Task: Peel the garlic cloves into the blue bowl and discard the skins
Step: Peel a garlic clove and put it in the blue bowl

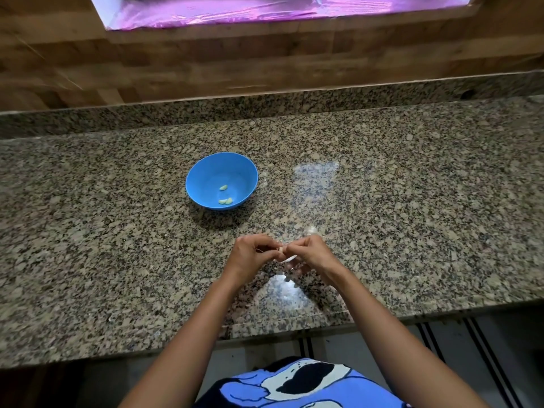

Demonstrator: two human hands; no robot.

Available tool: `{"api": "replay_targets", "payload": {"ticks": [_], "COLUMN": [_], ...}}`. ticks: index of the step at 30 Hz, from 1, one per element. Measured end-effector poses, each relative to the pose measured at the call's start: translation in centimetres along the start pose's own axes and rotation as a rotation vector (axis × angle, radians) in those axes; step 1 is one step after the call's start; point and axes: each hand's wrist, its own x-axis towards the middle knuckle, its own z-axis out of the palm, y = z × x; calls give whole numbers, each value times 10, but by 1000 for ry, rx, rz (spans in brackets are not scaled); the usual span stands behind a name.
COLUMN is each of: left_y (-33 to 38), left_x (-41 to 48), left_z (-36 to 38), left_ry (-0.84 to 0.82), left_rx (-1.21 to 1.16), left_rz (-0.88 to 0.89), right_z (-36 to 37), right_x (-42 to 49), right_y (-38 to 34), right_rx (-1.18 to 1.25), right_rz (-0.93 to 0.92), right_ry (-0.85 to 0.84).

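Pinching from both sides, I hold a small garlic clove [282, 249] between my fingertips, low over the granite counter [117, 231] and near its front edge. My left hand [253, 254] has its fingers curled in tight on the clove's left end, and my right hand [312, 254] is curled on the other end, the two hands almost touching. A pale strip of skin [290, 258] curves out just under the clove, by my right fingers; I cannot tell whether it is torn free. Just beyond my right hand a whitish piece of garlic [312, 230] lies on the counter, too blurred to say more. The blue bowl [206, 172] stands upright farther back and to the left, well apart from my hands, with three peeled cloves [226, 201] lying on its bottom. Behind the counter rises a wooden wall [265, 60].
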Motion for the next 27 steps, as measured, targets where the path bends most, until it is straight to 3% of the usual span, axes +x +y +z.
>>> {"api": "replay_targets", "payload": {"ticks": [8,22,27], "left_y": [7,10,8], "left_x": [-4,-3,-7], "left_z": [-4,-6,-3], "left_ry": [-79,-143,-48], "left_rx": [-340,-477,-625], "left_rz": [-85,-150,-251], "right_z": [-6,-5,3], "right_x": [-4,-6,-6], "right_y": [-4,3,1], "right_rx": [-15,28,120], "right_rz": [-16,-13,6], "right_ry": [-58,-35,44]}}
